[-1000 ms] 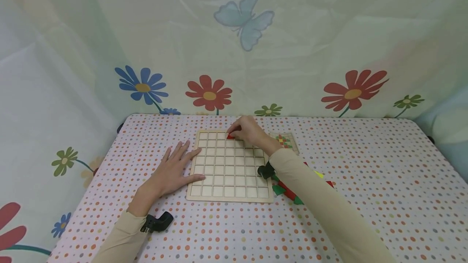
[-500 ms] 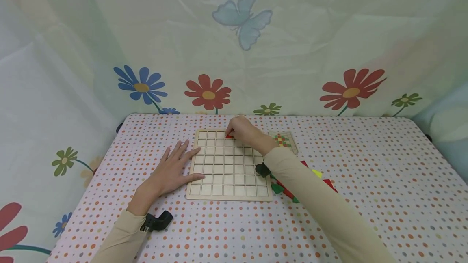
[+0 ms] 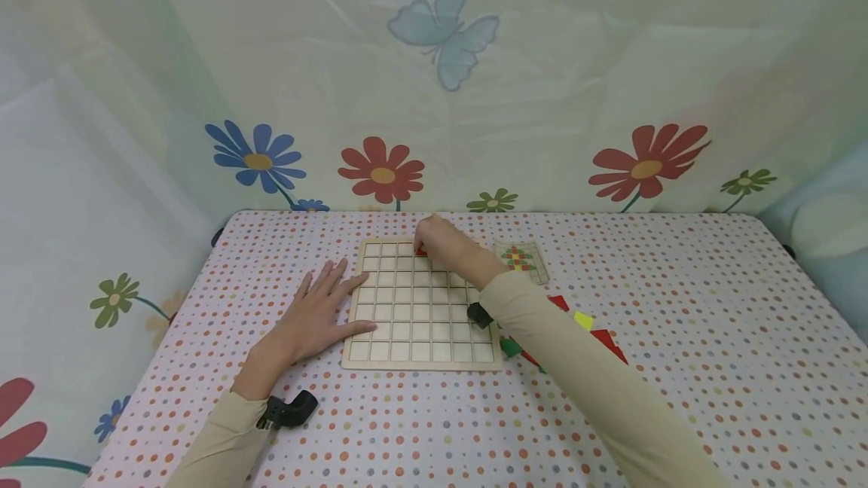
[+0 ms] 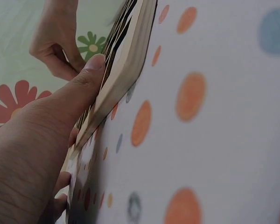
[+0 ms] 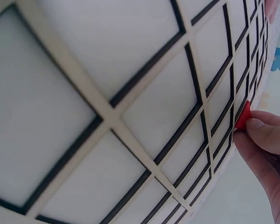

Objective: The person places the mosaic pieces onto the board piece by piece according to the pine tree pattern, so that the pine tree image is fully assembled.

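Observation:
A square wooden grid board [image 3: 420, 331] lies flat in the middle of the table in the head view. My right hand [image 3: 444, 243] is at its far edge, pinching a small red tile [image 5: 243, 116] between thumb and finger in a cell of the far row. Fingers partly cover the tile, so its full outline cannot be told. My left hand [image 3: 312, 322] lies spread at the board's left side. Its thumb and index finger touch the left rim, and in the left wrist view the thumb [image 4: 81, 86] presses on the board's edge.
A small pattern card [image 3: 540, 266] lies right of the board's far corner. Loose pieces are by the right forearm, partly under it: red tiles [image 3: 608, 345], a yellow tile [image 3: 583, 320] and a green tile [image 3: 510, 347]. A flowered curtain [image 3: 542, 96] hangs behind the table.
The right hand has turned slightly over the red tile, staying at the far row, and its fingers now hide more of it. The left hand holds its place. The head view has shifted slightly.

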The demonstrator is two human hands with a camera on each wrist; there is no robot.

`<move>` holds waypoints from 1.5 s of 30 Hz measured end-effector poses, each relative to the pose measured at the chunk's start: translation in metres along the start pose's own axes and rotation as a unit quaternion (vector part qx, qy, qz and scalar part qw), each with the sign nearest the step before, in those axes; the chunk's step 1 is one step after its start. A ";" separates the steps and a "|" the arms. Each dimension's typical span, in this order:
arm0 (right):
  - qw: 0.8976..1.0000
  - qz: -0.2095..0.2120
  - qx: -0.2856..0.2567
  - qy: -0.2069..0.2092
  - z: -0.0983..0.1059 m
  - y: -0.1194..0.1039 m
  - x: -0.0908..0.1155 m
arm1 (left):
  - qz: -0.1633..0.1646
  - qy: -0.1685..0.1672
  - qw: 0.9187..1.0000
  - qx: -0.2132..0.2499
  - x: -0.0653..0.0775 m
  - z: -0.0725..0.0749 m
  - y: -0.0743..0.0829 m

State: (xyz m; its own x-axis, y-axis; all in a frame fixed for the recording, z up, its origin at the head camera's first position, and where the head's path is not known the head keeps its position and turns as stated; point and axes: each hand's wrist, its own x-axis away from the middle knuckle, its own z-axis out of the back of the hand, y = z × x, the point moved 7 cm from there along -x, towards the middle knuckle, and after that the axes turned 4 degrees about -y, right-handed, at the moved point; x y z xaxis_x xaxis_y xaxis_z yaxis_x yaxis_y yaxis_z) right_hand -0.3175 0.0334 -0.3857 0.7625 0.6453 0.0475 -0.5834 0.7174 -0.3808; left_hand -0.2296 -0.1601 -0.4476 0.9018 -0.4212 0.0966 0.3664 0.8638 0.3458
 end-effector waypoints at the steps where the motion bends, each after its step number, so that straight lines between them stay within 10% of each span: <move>1: 1.000 -0.001 0.009 -0.001 0.000 -0.001 0.000 | 0.000 -0.001 1.000 0.001 0.000 0.000 0.000; 16: 0.999 -0.005 -0.053 0.008 0.000 0.006 0.014 | -0.003 -0.003 1.000 0.011 0.001 -0.002 0.001; 34: 0.998 0.018 -0.062 -0.018 0.001 -0.006 0.141 | -0.010 0.012 1.000 0.008 0.003 0.001 0.002; 45: 0.996 -0.020 -0.087 0.006 -0.001 0.030 0.177 | -0.007 0.008 1.000 0.009 0.004 -0.001 0.002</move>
State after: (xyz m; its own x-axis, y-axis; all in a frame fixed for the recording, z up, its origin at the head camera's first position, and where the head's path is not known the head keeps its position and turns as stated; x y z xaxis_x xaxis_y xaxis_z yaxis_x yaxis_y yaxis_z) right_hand -0.2001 0.1689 -0.3895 0.7885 0.6126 0.0550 -0.4957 0.6858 -0.5329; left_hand -0.2254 -0.1597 -0.4478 0.9001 -0.4289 0.0767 0.3753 0.8526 0.3635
